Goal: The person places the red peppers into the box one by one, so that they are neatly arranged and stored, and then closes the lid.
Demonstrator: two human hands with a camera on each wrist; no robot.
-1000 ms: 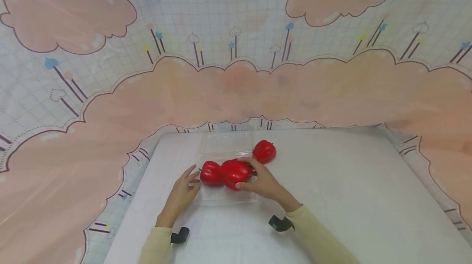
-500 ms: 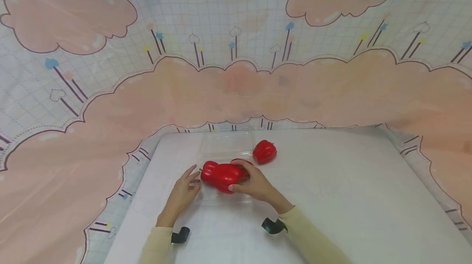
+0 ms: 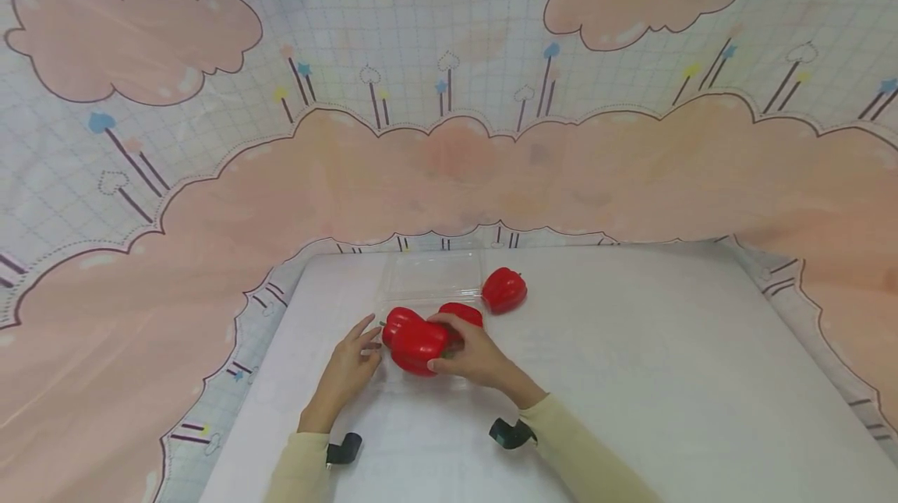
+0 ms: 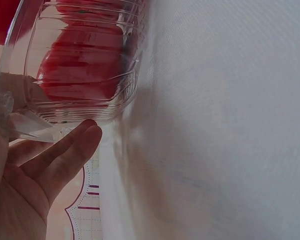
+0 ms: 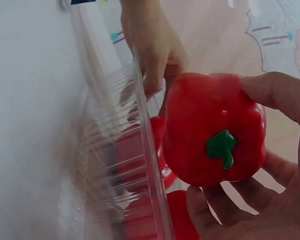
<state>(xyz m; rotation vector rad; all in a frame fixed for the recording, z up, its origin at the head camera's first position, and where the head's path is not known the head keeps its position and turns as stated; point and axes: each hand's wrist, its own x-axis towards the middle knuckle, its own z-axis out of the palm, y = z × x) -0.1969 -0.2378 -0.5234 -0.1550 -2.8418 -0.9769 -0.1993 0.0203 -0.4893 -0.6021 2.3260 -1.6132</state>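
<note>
A red bell pepper (image 3: 418, 347) with a green stem is gripped by my right hand (image 3: 473, 352), thumb on one side and fingers on the other. In the right wrist view the held bell pepper (image 5: 215, 130) is above the rim of a clear plastic container (image 5: 149, 150). Two more red bell peppers lie inside, one at the left (image 3: 398, 321) and one at the back right (image 3: 464, 311). My left hand (image 3: 348, 363) is at the container's left side, fingers extended. In the left wrist view, fingertips (image 4: 92, 131) touch or nearly touch the ribbed wall.
The container's clear lid (image 3: 433, 273) lies folded back on the far side. Another red bell pepper (image 3: 504, 290) is on the white table (image 3: 631, 347) to the lid's right. A patterned cloth (image 3: 491, 175) hangs behind the table.
My right hand has moved the held bell pepper left and slightly nearer to me, uncovering the one at the back right of the container. My left hand has stayed in place.
</note>
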